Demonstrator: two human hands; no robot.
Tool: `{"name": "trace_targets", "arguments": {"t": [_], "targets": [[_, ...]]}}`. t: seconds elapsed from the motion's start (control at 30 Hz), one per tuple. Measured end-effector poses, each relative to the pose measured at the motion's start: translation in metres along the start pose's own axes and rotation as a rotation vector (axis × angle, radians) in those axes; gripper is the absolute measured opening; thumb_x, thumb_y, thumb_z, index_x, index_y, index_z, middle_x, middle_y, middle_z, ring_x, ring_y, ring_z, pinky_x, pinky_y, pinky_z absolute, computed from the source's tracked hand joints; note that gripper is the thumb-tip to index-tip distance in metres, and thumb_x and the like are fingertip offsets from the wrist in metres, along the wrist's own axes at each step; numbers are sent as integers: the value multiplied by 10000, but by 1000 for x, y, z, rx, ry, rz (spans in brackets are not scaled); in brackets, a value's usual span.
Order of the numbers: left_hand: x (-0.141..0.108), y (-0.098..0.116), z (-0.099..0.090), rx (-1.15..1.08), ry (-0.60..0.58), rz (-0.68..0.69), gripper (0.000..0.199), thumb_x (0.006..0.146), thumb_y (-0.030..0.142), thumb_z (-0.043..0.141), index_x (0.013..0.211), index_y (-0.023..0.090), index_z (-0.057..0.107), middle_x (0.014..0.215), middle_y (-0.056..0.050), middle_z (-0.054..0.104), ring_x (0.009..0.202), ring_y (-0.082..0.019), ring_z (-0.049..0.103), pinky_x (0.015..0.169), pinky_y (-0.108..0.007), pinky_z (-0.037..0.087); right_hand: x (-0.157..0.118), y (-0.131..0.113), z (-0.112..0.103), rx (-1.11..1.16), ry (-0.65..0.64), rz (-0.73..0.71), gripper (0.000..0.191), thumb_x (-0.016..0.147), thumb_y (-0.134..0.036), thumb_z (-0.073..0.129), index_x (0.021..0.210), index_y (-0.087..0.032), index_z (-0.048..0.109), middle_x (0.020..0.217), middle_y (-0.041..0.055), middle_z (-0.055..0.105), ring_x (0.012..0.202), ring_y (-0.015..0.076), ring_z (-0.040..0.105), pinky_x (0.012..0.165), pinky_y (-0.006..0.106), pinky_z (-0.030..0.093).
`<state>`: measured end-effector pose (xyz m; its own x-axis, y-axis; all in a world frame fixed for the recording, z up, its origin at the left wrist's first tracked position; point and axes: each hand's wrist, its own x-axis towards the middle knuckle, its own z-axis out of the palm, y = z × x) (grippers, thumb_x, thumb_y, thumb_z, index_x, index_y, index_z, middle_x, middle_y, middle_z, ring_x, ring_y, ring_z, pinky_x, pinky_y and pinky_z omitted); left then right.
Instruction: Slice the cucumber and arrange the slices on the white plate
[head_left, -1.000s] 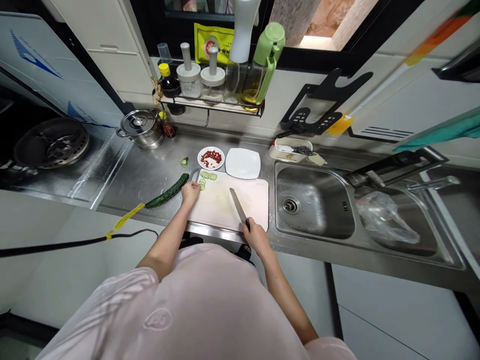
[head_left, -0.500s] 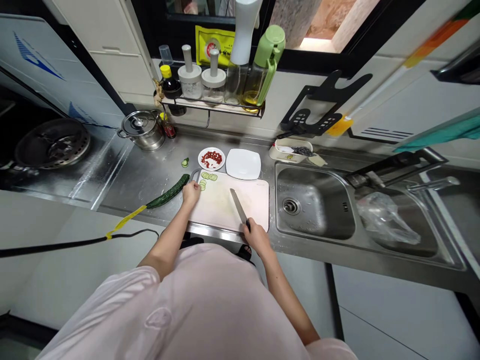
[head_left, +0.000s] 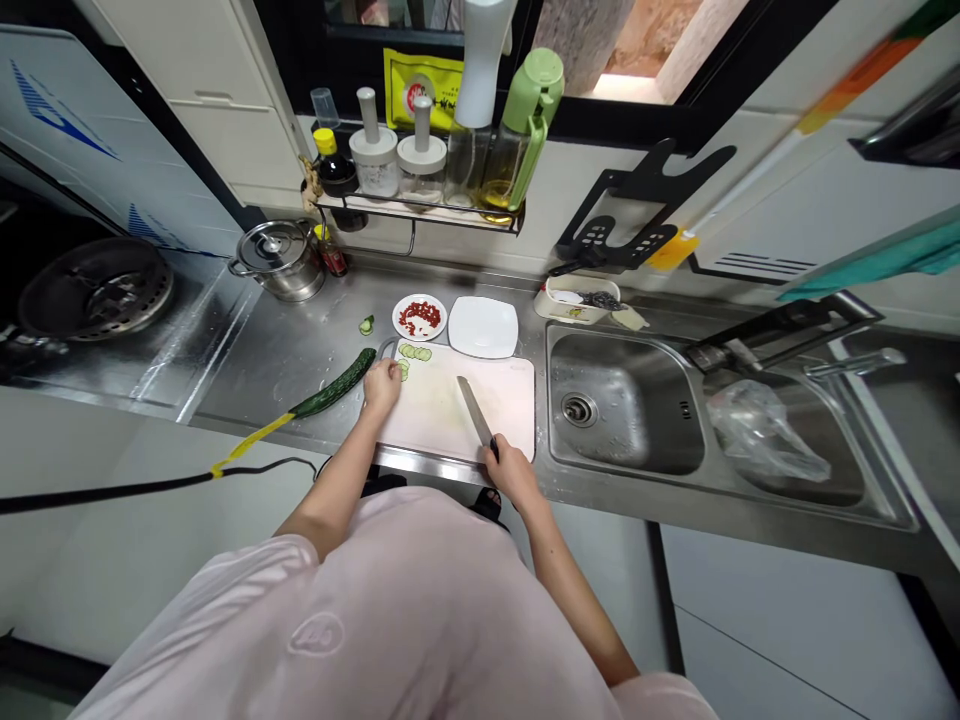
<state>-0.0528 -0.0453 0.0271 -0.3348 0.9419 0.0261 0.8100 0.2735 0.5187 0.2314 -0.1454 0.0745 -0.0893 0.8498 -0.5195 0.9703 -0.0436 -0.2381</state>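
Note:
In the head view my right hand [head_left: 511, 470] grips the black handle of a kitchen knife [head_left: 472, 410], whose blade lies low over the white cutting board [head_left: 442, 425]. My left hand [head_left: 383, 386] is at the board's upper left, its fingers closed on a few cucumber slices [head_left: 404, 369]; the fingertips partly hide them. Just above these, more cucumber slices [head_left: 415, 352] lie overlapped in a row. To the left of that hand, a long dark green cucumber [head_left: 335, 388] rests on the steel counter.
Behind the board stand a white plate of red chopped pieces [head_left: 420, 317] and a white square plate [head_left: 484, 327]. Cucumber end pieces [head_left: 366, 325] lie left of them. A sink [head_left: 630, 410] is on the right; a lidded pot [head_left: 277, 262] and a wok [head_left: 97, 290] are on the left.
My left hand has shifted slightly, its fingers now closer over the slices at the board's upper left. The right hand and knife stay almost where they were. The view has moved slightly.

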Motion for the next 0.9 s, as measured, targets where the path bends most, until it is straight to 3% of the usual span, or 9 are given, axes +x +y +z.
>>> {"name": "trace_targets", "arguments": {"t": [0.3, 0.7, 0.9], "targets": [[32, 40, 20, 55, -115, 248, 366, 856, 243, 475, 1196, 230, 611, 1083, -113, 587, 1037, -247, 523, 914, -344, 408, 2, 3, 3, 6, 15, -26, 275, 966, -374, 323, 1100, -209, 498, 944, 85, 668, 854, 202, 610, 623, 256, 304], [49, 48, 25, 203, -213, 258, 288, 864, 257, 486, 1106, 249, 642, 1103, -107, 565, 1037, -246, 508, 861, -342, 408, 1, 1, 1, 30, 7, 1, 274, 962, -380, 329, 1094, -208, 497, 954, 83, 672, 870, 206, 616, 623, 259, 306], [46, 52, 21, 210, -180, 263, 238, 863, 240, 484, 1051, 238, 630, 1081, -107, 577, 1020, -248, 521, 824, -340, 416, 1, 1, 3, 31, 20, 1, 259, 960, -372, 331, 1087, -214, 492, 951, 79, 670, 864, 205, 615, 619, 261, 298]]}}
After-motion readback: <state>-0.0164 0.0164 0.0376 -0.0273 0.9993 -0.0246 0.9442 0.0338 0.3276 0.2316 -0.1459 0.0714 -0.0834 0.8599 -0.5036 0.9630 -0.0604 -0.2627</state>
